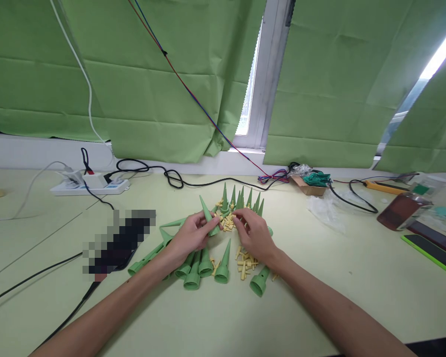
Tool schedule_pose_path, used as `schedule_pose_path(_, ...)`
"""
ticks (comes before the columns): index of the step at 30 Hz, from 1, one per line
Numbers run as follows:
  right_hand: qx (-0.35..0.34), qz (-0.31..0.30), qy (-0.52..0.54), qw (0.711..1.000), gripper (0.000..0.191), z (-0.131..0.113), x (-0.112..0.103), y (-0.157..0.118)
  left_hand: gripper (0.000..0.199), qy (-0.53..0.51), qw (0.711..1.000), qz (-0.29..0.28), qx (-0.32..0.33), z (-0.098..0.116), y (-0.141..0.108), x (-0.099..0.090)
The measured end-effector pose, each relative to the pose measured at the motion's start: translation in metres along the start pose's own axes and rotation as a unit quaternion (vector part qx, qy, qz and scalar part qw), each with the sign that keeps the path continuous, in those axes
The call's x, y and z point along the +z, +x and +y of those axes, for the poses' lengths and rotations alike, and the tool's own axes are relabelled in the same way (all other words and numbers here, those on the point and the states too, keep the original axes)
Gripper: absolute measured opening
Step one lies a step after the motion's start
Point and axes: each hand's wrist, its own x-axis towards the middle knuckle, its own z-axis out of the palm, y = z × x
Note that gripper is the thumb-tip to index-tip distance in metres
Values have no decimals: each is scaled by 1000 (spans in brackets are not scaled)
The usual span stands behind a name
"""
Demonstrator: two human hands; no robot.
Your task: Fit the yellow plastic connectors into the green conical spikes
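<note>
My left hand [195,232] is closed around a green plastic cone spike [205,208], its narrow tip pointing up and to the left. My right hand [254,233] is at the small yellow plastic pieces [228,222], thumb and fingers pinched together; what they hold is too small to make out. Behind both hands several green spikes [241,199] stand tip up. More spikes lie under and beside my left forearm, among them one with its hollow base [192,281] facing me. Another spike [222,270] lies between my arms, beside a second heap of yellow pieces [244,264].
At the left are a white power strip [91,187] and a dark, pixelated device [124,243] with cables. Toward the back right stands a small cardboard box [309,187] with green plastic in it. A bottle [401,210] and a green-edged phone [433,255] lie at the right.
</note>
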Motion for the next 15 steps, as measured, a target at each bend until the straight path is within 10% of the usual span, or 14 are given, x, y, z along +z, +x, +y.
schedule_pose_path(15,38,-54,67,996,16,-3,-1,0,37,-3,1000,-14,1,1,-3,3)
